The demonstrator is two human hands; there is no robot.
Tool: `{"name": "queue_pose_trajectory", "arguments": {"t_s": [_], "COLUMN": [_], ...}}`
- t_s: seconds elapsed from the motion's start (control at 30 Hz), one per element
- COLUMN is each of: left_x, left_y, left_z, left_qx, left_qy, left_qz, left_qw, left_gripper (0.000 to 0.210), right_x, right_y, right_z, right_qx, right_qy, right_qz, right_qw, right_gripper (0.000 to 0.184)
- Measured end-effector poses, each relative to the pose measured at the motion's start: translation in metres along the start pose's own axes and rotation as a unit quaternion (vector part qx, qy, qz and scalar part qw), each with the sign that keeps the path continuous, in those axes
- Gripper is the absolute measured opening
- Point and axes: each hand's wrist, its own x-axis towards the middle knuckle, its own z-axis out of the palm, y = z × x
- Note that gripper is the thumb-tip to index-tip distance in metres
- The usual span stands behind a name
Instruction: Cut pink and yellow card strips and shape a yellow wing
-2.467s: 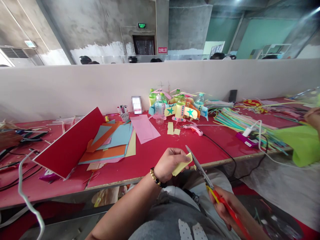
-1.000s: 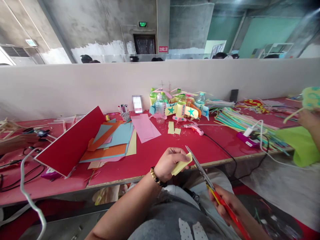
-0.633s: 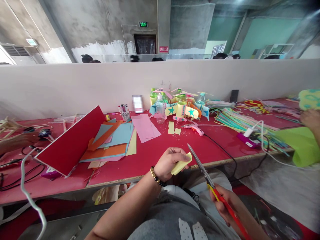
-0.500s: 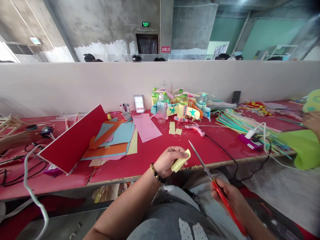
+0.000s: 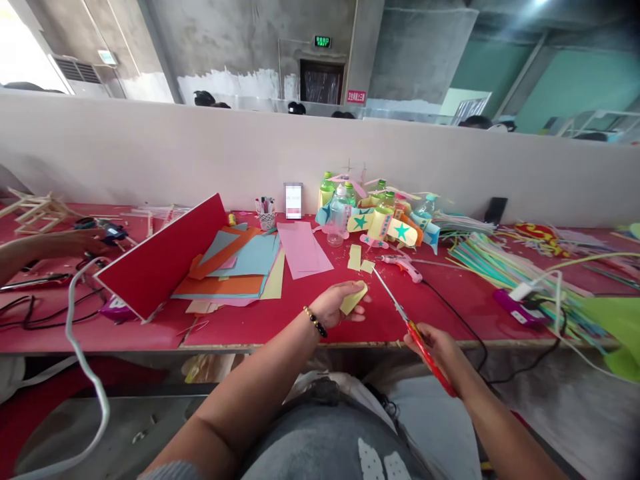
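My left hand [image 5: 340, 305] holds a small piece of yellow paper [image 5: 354, 299] between thumb and fingers, over the table's front edge. One end of that paper looks rounded. In my right hand [image 5: 434, 343] is a pair of scissors [image 5: 391, 298] with red handles, its long blades pointing up and to the left, apart from the paper. The blade tips lie near two small yellow paper pieces [image 5: 355, 257] on the red table. Just right of these rests a pink glue gun [image 5: 403, 267] with a black cord.
Decorated bottles [image 5: 340, 215] with paper wings stand at the back. Left lie coloured sheets [image 5: 250, 260] and a red board [image 5: 165, 260] standing slanted. On the right are many pastel strips [image 5: 485, 267] and a purple power strip [image 5: 520, 308]. Another person's hand [image 5: 75, 243] is at far left.
Both hands have moved up and slightly forward over the table edge, paper and scissors with them. The view has shifted left. The scissors remain in my right hand.
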Motion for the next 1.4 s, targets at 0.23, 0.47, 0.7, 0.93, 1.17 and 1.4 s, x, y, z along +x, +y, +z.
{"name": "queue_pose_trajectory", "arguments": {"t_s": [0.23,0.47,0.7,0.93,1.17,1.4], "left_x": [-0.016,-0.036,-0.043,-0.047,-0.046,-0.045], "left_y": [0.0,0.005,0.008,0.013,0.012,0.01], "left_z": [0.013,0.035,0.04,0.042,0.038,0.036], "left_qx": [0.056,0.125,0.14,0.142,0.15,0.147], "left_qy": [0.026,-0.036,-0.059,-0.072,-0.076,-0.088], "left_qz": [0.03,0.055,0.02,-0.001,-0.009,-0.01], "left_qw": [0.998,0.99,0.988,0.987,0.986,0.985], "left_gripper": [0.027,0.037,0.035,0.028,0.028,0.027], "right_x": [-0.029,-0.058,-0.057,-0.062,-0.068,-0.076], "right_y": [0.012,0.002,0.012,-0.002,-0.017,-0.017], "right_z": [0.003,-0.001,0.002,-0.002,-0.005,-0.008], "right_qx": [0.115,0.165,0.132,0.126,0.111,0.089], "right_qy": [-0.104,-0.133,-0.175,-0.188,-0.177,-0.17], "right_qz": [0.083,0.03,0.047,0.035,0.041,0.012], "right_qw": [0.984,0.977,0.974,0.973,0.977,0.981], "right_gripper": [0.045,0.059,0.07,0.065,0.063,0.046]}}
